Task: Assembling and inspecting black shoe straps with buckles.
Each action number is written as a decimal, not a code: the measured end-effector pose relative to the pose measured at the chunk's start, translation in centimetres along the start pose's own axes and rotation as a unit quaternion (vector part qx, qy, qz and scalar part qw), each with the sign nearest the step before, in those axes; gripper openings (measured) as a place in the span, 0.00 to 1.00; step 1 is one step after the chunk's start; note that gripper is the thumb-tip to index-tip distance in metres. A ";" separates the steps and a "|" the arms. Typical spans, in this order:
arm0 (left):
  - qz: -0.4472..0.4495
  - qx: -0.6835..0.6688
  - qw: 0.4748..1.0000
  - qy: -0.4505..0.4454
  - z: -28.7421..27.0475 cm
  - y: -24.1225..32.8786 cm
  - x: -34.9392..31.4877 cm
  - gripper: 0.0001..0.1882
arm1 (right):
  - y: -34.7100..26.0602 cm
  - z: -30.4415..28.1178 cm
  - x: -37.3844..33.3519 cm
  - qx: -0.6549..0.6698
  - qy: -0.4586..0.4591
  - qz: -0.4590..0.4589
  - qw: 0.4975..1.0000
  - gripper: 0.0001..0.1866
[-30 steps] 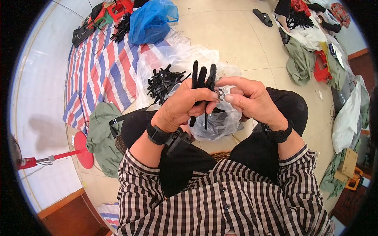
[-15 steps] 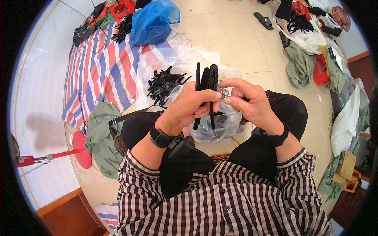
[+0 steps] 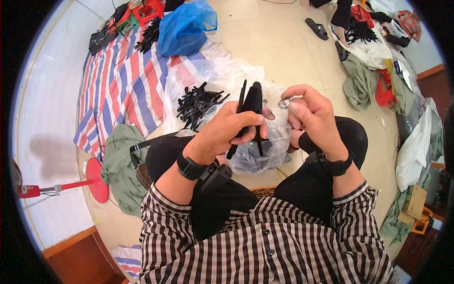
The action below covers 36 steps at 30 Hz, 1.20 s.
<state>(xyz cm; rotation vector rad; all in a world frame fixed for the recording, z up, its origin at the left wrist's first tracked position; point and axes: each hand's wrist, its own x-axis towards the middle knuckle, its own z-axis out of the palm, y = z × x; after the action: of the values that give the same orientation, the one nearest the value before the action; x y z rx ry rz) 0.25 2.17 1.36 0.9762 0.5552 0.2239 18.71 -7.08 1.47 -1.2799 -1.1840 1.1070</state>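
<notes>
The left hand (image 3: 227, 135) grips black plastic clips (image 3: 253, 106) while the right hand (image 3: 314, 113) pinches a small metal ring (image 3: 284, 102), seemingly mid-fitting and needing careful alignment.

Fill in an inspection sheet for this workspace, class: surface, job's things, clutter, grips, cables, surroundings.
Surface: pale tiled floor, partly covered by a striped tarp.
Job's things: black plastic clip parts in the left hand; small metal ring pinched by the right hand; clear bag on the lap.
Clutter: pile of black parts, blue bag, green cloths.
Grips: both shut on their items.
Cables: nothing seen.
Surroundings: red-based stand, sandal, white sack.
</notes>
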 end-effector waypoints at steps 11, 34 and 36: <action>-0.002 0.055 0.998 -0.018 0.2 -0.7 0.2 0.07 | 0.4 -0.7 0.6 0.233 0.021 0.074 0.969 0.09; -0.020 -0.042 0.999 0.025 0.0 -0.9 0.1 0.06 | 1.5 -0.4 0.5 0.342 -0.034 0.094 0.934 0.10; -0.021 -0.043 0.999 0.018 0.0 -0.9 0.2 0.06 | 1.6 -0.5 0.5 0.338 -0.028 0.093 0.936 0.10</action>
<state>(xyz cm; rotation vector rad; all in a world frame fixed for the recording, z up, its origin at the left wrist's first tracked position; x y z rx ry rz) 0.36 1.78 0.56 0.8774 0.5937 0.2265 19.34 -6.59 -0.08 -0.8282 -0.6258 1.5268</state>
